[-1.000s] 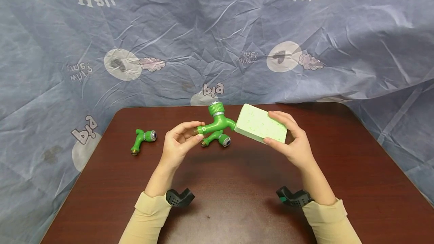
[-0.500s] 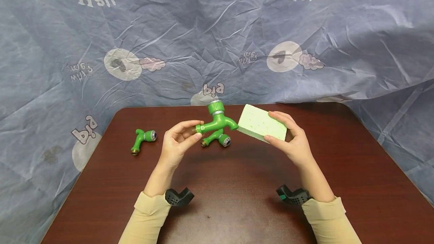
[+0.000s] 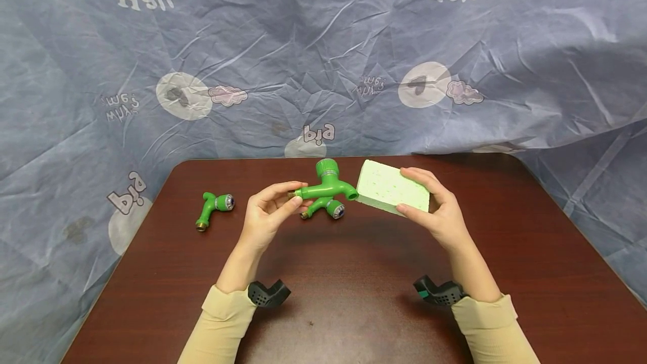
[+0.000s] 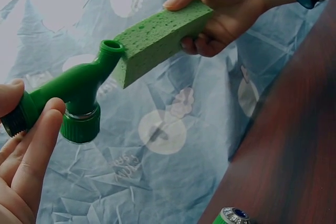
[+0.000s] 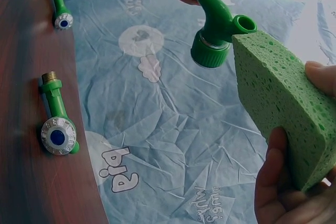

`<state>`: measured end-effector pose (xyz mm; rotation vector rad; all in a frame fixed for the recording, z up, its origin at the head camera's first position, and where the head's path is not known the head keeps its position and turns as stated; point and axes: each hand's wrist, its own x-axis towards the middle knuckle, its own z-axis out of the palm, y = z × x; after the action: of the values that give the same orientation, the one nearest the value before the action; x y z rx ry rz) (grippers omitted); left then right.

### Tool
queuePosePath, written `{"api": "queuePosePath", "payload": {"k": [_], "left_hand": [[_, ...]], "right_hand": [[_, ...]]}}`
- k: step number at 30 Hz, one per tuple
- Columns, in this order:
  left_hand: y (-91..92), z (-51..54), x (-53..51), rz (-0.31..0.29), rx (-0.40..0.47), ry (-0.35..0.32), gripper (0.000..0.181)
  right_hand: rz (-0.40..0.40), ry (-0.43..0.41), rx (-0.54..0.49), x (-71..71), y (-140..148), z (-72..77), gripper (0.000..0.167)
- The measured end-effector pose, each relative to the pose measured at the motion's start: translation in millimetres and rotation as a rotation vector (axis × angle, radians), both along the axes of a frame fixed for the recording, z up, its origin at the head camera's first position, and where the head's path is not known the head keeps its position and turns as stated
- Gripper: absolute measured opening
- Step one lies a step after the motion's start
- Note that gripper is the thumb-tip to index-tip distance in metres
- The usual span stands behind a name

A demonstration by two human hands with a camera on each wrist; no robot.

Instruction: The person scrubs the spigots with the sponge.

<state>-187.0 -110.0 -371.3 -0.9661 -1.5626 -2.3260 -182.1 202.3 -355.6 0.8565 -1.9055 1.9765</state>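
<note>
My left hand (image 3: 268, 212) pinches a green faucet (image 3: 328, 187) by its brass threaded end, above the table, knob up and spout to the right. A pale green sponge (image 3: 393, 185) is gripped at its right end between the thumb and fingers of my right hand (image 3: 440, 212). The spout tip lies at the sponge's left edge; in the right wrist view the faucet (image 5: 215, 17) meets a corner of the sponge (image 5: 281, 93), though whether they touch I cannot tell.
Two more green faucets lie on the brown table (image 3: 328, 274): one (image 3: 214, 209) at the left, another (image 3: 323, 206) behind the held faucet. A blue printed cloth (image 3: 303, 60) hangs beyond the table's back edge. Each wrist wears a black device.
The held faucet has tilted, its knob top turning more toward the head camera, and its spout has moved slightly right. The sponge has shifted slightly right and down. Both grips remain.
</note>
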Motion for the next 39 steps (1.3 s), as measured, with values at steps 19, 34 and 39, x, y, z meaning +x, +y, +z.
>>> {"api": "queuePosePath", "payload": {"k": [19,34,39], "left_hand": [[2.4,-3.0,0.3,0.097,-0.015,-0.094,0.041],[6.8,-5.9,-0.6,0.186,-0.143,-0.112,0.034],[6.3,-6.5,-1.3,0.192,-0.151,-0.122,0.036]], "right_hand": [[0.014,-0.032,-0.009,0.1,4.1,-0.1,0.058],[0.002,-0.040,-0.014,1.7,7.5,3.9,0.058],[-0.011,-0.006,-0.002,4.3,10.2,7.6,0.059]]}}
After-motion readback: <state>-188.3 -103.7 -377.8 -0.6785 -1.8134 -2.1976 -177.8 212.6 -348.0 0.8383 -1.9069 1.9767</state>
